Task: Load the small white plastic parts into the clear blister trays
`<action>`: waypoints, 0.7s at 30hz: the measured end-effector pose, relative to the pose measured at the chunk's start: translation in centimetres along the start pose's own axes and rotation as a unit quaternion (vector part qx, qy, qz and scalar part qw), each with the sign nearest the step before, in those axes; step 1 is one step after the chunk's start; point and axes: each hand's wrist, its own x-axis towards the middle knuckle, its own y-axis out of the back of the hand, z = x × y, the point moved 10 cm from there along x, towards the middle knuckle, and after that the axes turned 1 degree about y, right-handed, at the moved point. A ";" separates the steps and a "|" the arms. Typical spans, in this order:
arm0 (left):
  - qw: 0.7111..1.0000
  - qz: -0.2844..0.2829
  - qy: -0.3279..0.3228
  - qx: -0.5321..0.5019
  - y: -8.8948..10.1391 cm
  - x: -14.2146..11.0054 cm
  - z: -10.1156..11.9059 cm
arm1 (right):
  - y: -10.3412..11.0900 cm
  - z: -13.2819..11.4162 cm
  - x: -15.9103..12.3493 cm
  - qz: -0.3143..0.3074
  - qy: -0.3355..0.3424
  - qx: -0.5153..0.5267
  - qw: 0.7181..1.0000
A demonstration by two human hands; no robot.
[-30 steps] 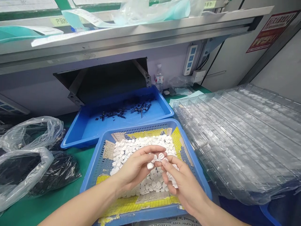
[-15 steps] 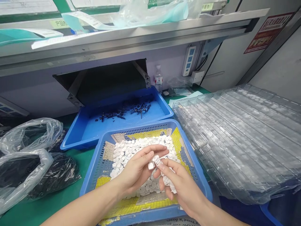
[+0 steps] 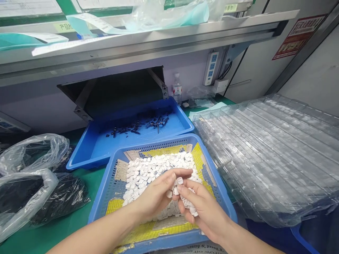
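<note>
We note the left hand and right hand close together, fingers curled, both holding small white pieces above a blue perforated basket heaped with more, on yellow printed paper. Far side: a blue tray with black parts. Right: stacked clear blister trays. Red wall sign too small to read.
</note>
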 end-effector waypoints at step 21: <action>0.979 0.201 -0.018 -0.036 4.7 0.2 1.0 | 1.7 -0.8 -0.2 0.062 0.062 0.040 0.995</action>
